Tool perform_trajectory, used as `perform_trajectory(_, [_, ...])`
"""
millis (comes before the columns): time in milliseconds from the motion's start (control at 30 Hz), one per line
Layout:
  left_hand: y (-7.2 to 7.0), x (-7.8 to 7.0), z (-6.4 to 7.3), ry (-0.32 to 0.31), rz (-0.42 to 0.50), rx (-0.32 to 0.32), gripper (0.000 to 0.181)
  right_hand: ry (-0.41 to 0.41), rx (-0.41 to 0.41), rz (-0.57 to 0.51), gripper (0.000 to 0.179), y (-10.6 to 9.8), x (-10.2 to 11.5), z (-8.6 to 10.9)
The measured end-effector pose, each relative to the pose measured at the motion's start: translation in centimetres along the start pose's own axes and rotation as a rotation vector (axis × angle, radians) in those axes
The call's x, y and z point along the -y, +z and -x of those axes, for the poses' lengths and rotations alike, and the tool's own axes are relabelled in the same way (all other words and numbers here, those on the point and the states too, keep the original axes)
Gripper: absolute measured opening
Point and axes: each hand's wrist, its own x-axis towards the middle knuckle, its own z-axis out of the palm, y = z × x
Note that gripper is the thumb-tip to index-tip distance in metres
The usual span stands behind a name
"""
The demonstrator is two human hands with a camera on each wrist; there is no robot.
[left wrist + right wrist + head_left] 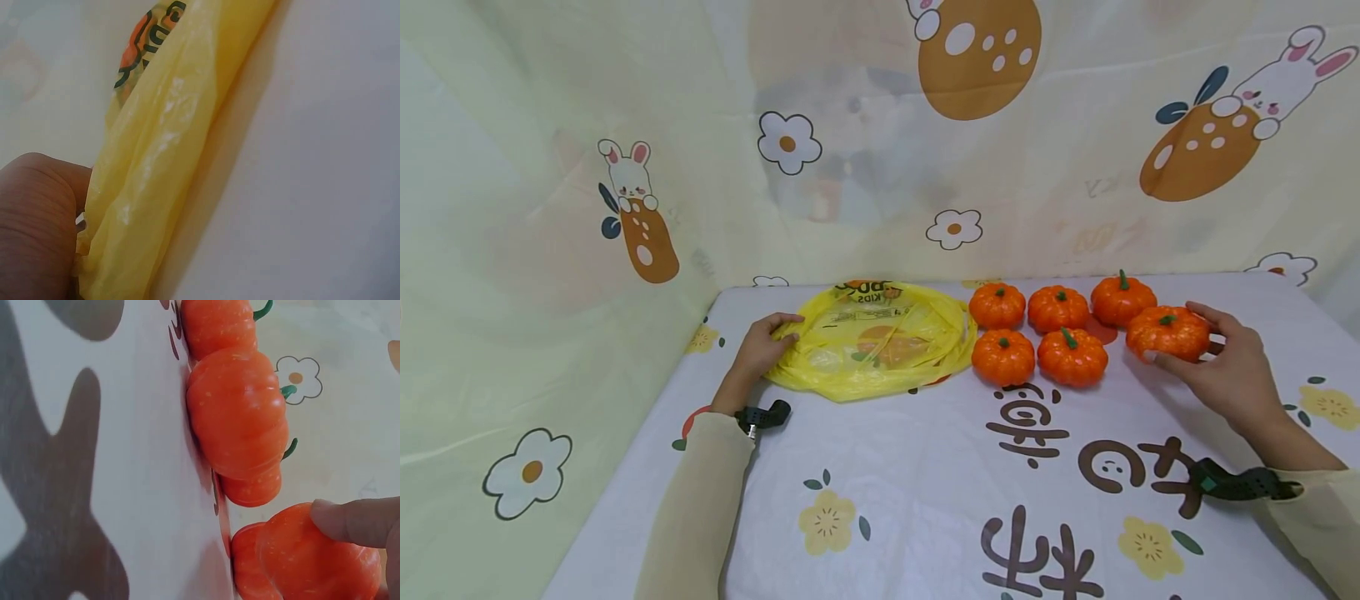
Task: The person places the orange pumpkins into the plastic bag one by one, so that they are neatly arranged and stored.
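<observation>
In the head view a yellow plastic bag (880,342) with printing lies spread on the table. My left hand (762,346) is at its left edge, thumb and fingers pinching the film; the left wrist view shows the bag's folded edge (150,156) beside the thumb. Over on the right, my right hand (1232,362) grips a small orange pumpkin (1167,333) with a green stem, thumb in front and fingers behind. That pumpkin (312,556) appears under the thumb in the right wrist view. Several like pumpkins (1072,357) stand in two rows between the bag and this hand.
A white patterned cloth (910,483) covers the table, with brown lettering and yellow flowers. Behind it hangs a pale curtain (850,208) printed with rabbits and flowers. Each wrist wears a dark strap with a small device, such as the left strap (763,415).
</observation>
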Motion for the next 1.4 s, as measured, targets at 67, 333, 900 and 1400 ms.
perform_trajectory(67, [0.0, 0.0, 0.0, -0.001, 0.002, -0.002, 0.032, -0.011, 0.004, -0.003, 0.091, 0.0, 0.1, 0.0])
perform_trajectory(333, [0.1, 0.0, -0.1, -0.02, 0.006, -0.004, 0.032, -0.018, 0.042, 0.001, 0.089, 0.1, 0.7, 0.3])
perform_trajectory(900, [0.1, 0.0, -0.1, -0.015, -0.014, -0.015, 0.031, 0.055, 0.077, -0.113, 0.096, 0.8, 2.6, 1.1])
perform_trajectory(1400, [0.1, 0.1, -0.2, -0.016, -0.008, -0.025, 0.029, 0.014, 0.115, -0.159, 0.096, 0.4, 4.5, 2.1])
